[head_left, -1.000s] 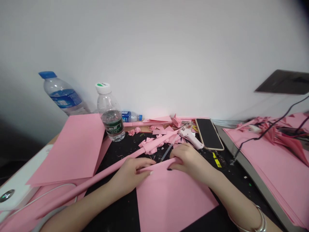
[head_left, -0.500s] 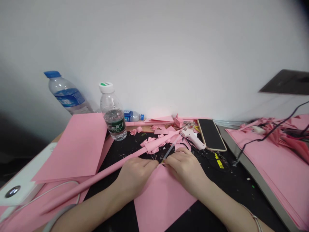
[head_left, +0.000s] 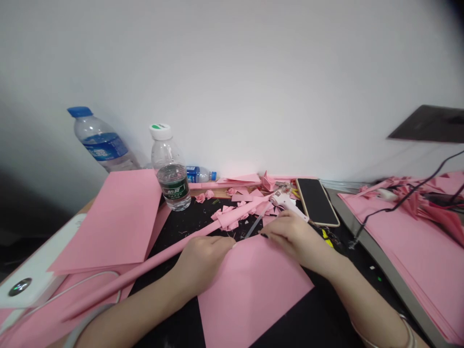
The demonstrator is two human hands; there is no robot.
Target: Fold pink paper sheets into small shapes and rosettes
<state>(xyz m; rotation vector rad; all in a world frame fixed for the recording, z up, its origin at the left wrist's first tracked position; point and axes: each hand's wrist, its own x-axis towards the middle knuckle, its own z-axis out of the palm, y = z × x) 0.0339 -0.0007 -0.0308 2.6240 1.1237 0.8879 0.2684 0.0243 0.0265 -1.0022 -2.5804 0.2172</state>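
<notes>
A pink paper sheet (head_left: 250, 290) lies on the black mat (head_left: 326, 309) in front of me. My left hand (head_left: 203, 258) rests on its far left corner, fingers curled and pressing the edge down. My right hand (head_left: 293, 234) lies at the sheet's far right edge, fingers stretched flat along it. A thin clear glue stick (head_left: 254, 226) lies just beyond the sheet between the hands. A long rolled pink paper tube (head_left: 159, 258) runs diagonally past my left hand.
A white glue gun (head_left: 288, 203) and a phone (head_left: 317, 200) lie behind my right hand. Water bottles (head_left: 170, 166) stand at the back left beside a pink sheet stack (head_left: 116, 220). More pink paper (head_left: 409, 251) and cables (head_left: 398, 203) lie right. Folded pink scraps (head_left: 232, 212) litter the mat.
The hands were together at the sheet's far corner; my right hand has slid right along the far edge, and the sheet has turned and lies flatter.
</notes>
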